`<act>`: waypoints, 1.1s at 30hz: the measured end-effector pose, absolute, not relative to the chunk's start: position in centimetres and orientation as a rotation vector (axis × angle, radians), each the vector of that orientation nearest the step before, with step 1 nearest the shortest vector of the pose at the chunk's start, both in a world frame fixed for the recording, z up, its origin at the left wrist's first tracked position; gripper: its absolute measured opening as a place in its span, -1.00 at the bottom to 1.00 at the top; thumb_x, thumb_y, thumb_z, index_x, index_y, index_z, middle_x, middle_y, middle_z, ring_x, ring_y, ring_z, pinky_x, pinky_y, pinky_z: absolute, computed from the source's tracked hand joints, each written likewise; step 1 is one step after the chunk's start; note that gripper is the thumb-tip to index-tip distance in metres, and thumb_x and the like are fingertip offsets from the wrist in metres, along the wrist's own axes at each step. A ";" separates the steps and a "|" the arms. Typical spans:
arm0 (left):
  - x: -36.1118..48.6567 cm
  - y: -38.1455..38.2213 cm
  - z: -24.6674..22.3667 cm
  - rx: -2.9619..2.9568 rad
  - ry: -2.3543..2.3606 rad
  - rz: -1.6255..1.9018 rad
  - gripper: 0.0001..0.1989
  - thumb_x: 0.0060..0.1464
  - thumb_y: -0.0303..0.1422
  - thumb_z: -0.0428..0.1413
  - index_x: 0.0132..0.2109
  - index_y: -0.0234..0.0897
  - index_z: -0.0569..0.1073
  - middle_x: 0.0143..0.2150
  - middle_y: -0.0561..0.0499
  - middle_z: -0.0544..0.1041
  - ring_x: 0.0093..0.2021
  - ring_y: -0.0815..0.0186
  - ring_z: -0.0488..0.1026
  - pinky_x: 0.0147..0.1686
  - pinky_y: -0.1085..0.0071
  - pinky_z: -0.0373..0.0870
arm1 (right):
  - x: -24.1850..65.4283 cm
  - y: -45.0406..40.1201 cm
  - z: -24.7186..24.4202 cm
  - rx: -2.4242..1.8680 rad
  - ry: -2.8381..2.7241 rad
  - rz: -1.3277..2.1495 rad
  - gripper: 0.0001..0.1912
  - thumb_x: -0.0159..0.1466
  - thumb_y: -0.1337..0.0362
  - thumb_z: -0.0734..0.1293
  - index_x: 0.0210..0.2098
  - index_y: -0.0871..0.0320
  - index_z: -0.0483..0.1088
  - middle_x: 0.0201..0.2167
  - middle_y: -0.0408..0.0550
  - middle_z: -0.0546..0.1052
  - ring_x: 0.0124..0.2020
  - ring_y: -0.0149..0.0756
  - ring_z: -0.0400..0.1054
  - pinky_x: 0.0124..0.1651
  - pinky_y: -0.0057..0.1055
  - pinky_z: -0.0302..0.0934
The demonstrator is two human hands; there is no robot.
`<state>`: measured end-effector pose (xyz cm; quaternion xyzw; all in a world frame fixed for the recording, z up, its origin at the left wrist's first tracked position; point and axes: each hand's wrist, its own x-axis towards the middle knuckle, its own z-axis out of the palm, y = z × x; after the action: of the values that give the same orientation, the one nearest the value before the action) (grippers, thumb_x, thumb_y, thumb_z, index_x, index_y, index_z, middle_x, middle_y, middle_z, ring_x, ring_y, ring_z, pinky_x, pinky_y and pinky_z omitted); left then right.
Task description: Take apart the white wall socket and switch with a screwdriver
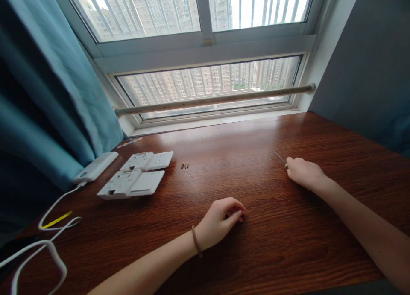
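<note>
My right hand point(304, 172) rests at the right side of the brown wooden table point(256, 256), closed round the handle of a screwdriver point(279, 156) whose thin metal shaft points up and left. Near the front middle lies my left hand point(221, 220), its fingers curled inward; whether anything is inside is hidden. Several small screws point(185, 165) lie in a group beyond my left hand. To their left, two white plastic devices point(118, 183) point(144, 160) sit side by side, with recessed parts and flat panels.
At the left are a white power bank point(96, 167) with a white cable point(59, 199), and a yellow strip point(57, 220). A blue curtain point(64, 94) hangs at the left. A window with a horizontal rail point(218, 100) borders the table's far edge.
</note>
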<state>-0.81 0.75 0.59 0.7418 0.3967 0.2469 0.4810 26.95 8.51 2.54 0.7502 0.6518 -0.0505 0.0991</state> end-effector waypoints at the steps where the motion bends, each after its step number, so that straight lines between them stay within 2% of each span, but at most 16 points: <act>1: -0.8 0.8 0.6 1.810 0.967 0.603 -0.83 0.09 -0.40 -0.01 -0.26 -0.41 0.43 -0.33 -0.10 0.48 -0.35 0.34 0.45 -0.30 0.45 0.38 | 27.0 8.5 2.5 2.217 1.924 -0.157 -0.75 0.20 0.41 0.10 -0.18 0.27 0.32 -0.21 0.24 0.46 -0.19 0.02 0.41 -0.29 -0.23 0.21; 17: -0.8 0.8 0.7 1.830 0.979 0.594 -0.83 0.09 -0.39 -0.01 -0.26 -0.41 0.43 -0.33 -0.10 0.48 -0.35 0.33 0.45 -0.31 0.45 0.37 | 27.2 8.7 2.5 2.219 1.883 -0.183 -0.79 0.19 0.38 0.13 -0.22 0.25 0.30 -0.23 0.20 0.49 -0.21 0.02 0.43 -0.33 -0.24 0.21; 24: -0.7 0.7 0.4 1.849 0.984 0.591 -0.83 0.09 -0.38 -0.01 -0.26 -0.39 0.43 -0.32 -0.09 0.48 -0.35 0.34 0.45 -0.31 0.46 0.37 | 27.4 8.8 2.0 2.250 1.898 -0.103 -0.74 0.21 0.19 0.19 -0.22 0.25 0.32 -0.27 0.17 0.49 -0.23 0.04 0.42 -0.33 -0.22 0.22; 27: -0.8 0.9 0.5 1.860 0.986 0.577 -0.82 0.11 -0.38 -0.03 -0.27 -0.38 0.43 -0.36 -0.08 0.48 -0.38 0.36 0.45 -0.34 0.49 0.37 | 27.0 8.4 2.0 2.284 1.903 -0.012 -0.70 0.21 0.16 0.21 -0.20 0.27 0.32 -0.24 0.21 0.46 -0.20 0.06 0.39 -0.29 -0.20 0.22; 30: -1.7 1.9 1.6 1.987 1.077 0.604 -0.80 0.12 -0.35 -0.04 -0.29 -0.36 0.43 -0.42 -0.04 0.48 -0.42 0.38 0.43 -0.39 0.51 0.35 | 25.9 7.8 2.1 2.319 2.041 0.297 -0.69 0.20 0.18 0.24 -0.17 0.31 0.31 -0.17 0.28 0.40 -0.10 0.11 0.29 -0.19 -0.14 0.18; 33: -3.7 3.5 3.3 2.182 1.280 0.702 -0.79 0.12 -0.32 -0.05 -0.28 -0.32 0.44 -0.39 -0.02 0.49 -0.42 0.38 0.41 -0.39 0.50 0.32 | 24.0 7.1 1.7 2.185 2.466 0.479 -0.76 0.23 0.24 0.22 -0.18 0.28 0.32 -0.19 0.22 0.40 -0.09 0.00 0.25 -0.08 -0.17 0.15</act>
<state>-3.65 3.54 3.35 0.8036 0.4714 0.2586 0.2552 24.00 7.08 1.71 0.6533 0.7375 0.1432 -0.0938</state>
